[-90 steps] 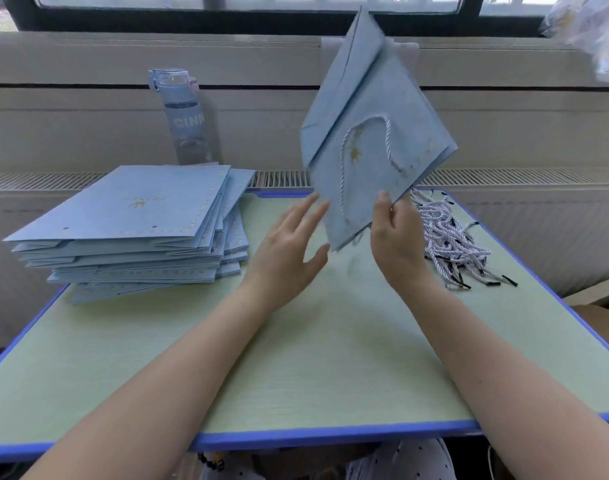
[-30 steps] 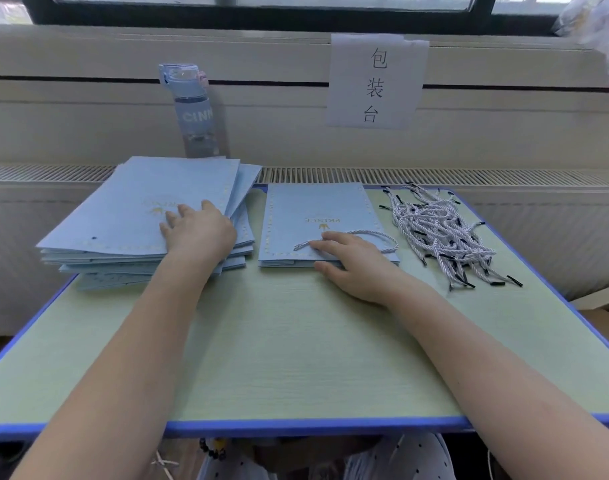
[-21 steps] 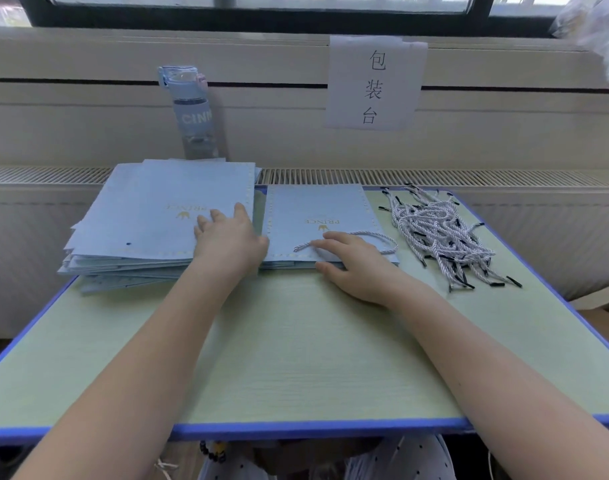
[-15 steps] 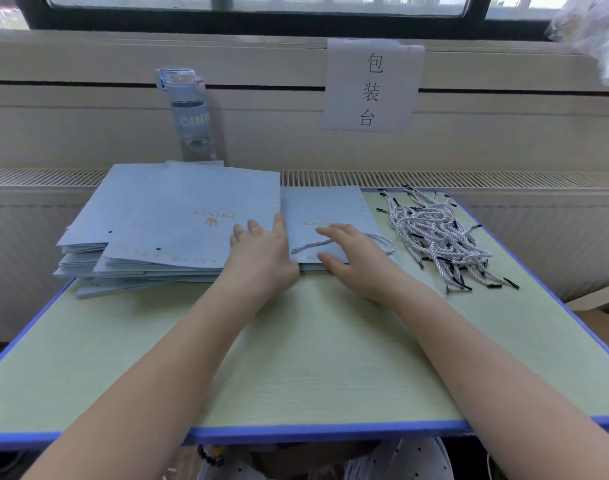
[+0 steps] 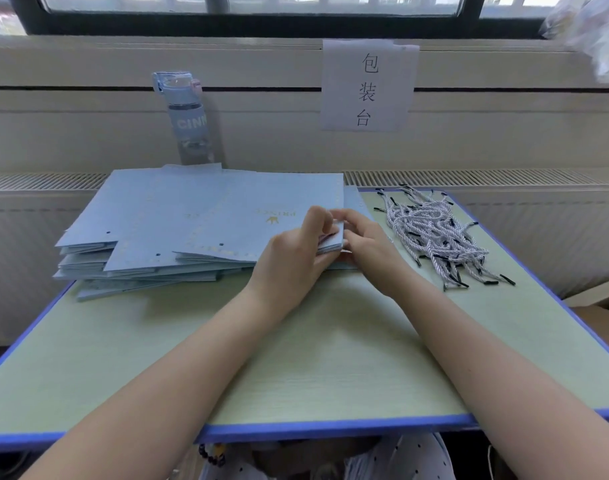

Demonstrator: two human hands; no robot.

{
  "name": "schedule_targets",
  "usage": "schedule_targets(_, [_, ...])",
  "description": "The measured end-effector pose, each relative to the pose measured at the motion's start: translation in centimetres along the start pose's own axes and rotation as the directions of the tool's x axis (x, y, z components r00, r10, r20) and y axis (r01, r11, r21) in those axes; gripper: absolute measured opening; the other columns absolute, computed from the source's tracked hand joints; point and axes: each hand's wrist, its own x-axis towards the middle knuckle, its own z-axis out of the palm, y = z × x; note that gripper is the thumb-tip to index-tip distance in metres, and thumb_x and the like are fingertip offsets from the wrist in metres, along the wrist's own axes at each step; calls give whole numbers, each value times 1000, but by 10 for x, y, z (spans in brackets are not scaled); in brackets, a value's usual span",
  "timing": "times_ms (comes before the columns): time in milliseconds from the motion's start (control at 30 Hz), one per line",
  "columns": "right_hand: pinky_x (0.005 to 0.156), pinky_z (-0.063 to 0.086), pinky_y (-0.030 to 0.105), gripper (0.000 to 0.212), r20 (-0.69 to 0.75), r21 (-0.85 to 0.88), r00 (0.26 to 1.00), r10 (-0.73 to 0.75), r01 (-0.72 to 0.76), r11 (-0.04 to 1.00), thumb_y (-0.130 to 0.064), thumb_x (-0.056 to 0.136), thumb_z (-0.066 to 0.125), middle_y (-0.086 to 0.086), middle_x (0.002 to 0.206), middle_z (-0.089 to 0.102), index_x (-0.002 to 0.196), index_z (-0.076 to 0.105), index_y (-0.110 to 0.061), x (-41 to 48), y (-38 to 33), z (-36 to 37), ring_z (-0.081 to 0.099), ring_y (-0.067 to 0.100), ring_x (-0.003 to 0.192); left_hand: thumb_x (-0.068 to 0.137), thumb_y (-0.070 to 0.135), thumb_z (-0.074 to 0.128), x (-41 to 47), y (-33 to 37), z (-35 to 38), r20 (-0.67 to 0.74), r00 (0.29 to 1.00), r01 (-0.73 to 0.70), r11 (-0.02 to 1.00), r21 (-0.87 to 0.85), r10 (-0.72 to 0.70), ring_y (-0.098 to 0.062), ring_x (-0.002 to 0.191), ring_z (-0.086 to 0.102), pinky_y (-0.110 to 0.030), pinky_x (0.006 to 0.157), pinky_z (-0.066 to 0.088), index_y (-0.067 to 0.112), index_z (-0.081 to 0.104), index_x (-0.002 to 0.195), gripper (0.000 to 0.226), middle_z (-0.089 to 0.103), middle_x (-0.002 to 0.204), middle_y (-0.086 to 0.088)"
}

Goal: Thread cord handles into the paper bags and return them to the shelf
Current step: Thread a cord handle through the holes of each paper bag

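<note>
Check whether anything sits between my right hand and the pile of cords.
Nothing visible does. The right hand holds the corner of the top bag, and only a strip of bare table separates it from the pile of cords just to its right.

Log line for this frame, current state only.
stage: bag pickup | left grip: pinches top bag corner | right grip: at same corner, hold unclear | cords: piled right, untouched
</note>
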Motion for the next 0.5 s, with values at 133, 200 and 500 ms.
schedule_targets(133, [53, 45, 15, 35, -121, 25, 990, -72, 75, 997, 15, 88, 32, 4, 75, 59, 85, 51, -14, 0, -5, -3, 57, 3, 56, 81, 47, 57, 4, -3, -5, 68, 997, -26, 997, 67, 22, -23, 72, 66, -34, 54, 52, 25, 38, 98, 35, 70, 90, 1])
schedule_targets(200, [53, 46, 19, 36, -211, 108, 974, -88, 112, 988, 13, 88, 33, -1, 72, 57, 81, 49, -17, 3, -6, -13, 56, 6, 62, 81, 43, 58, 8, -9, -11, 72, 996, -69, 976, 206, 56, -20, 74, 65, -26, 55, 47, 23, 48, 103, 32, 69, 90, 3])
schedule_targets(500, [63, 51, 28, 19, -399, 403, 907, 137, 39, 914, -31, 90, 42, 8, 107, 57, 86, 60, -25, 10, -8, -56, 58, 22, 77, 79, 21, 61, 9, -40, -26, 23, 988, 137, 932, 335, -154, -27, 62, 67, -33, 54, 53, 21, 75, 94, 20, 73, 73, -1])
